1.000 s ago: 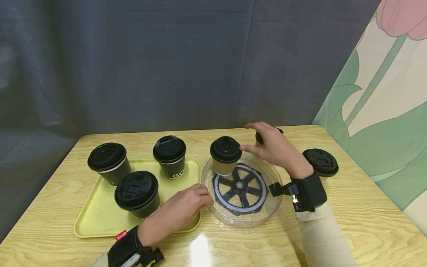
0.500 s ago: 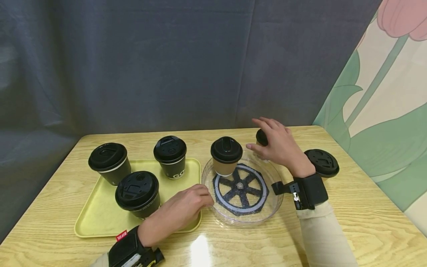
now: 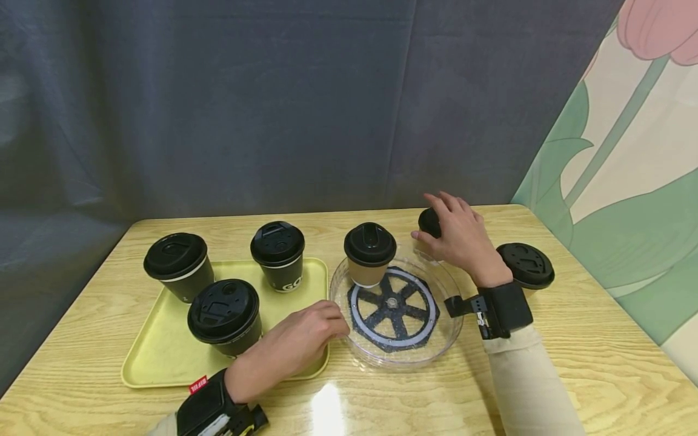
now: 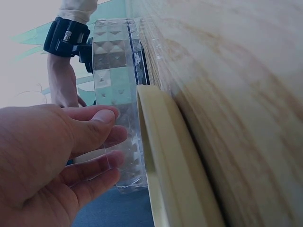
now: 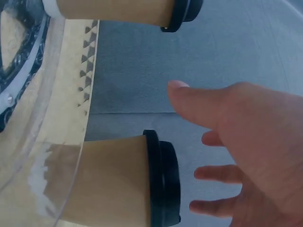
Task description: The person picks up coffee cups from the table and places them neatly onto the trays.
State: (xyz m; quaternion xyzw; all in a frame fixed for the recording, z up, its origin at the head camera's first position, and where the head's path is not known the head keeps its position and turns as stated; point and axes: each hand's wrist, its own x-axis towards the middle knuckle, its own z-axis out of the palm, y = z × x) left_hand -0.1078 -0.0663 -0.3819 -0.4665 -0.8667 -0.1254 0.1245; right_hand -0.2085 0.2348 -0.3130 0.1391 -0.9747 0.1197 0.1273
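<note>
My left hand is at the near-left rim of a clear round plastic turntable, its thumb and fingers pinching the wall in the left wrist view. A brown paper cup with a black lid stands inside, toward the back left. My right hand hovers beside another black-lidded brown cup, behind the turntable. Its thumb and fingers are spread, and the right wrist view shows them apart from the lid. In the head view this hand partly covers that cup.
A yellow tray at left bears dark lidded cups, including a large one near my left forearm and one at the back. Another leans at the tray's back-left corner. A black-lidded cup stands right of my right wrist.
My right hand has moved right and away from the cup in the turntable, to the brown cup behind. The left hand and the cups have stayed in place.
</note>
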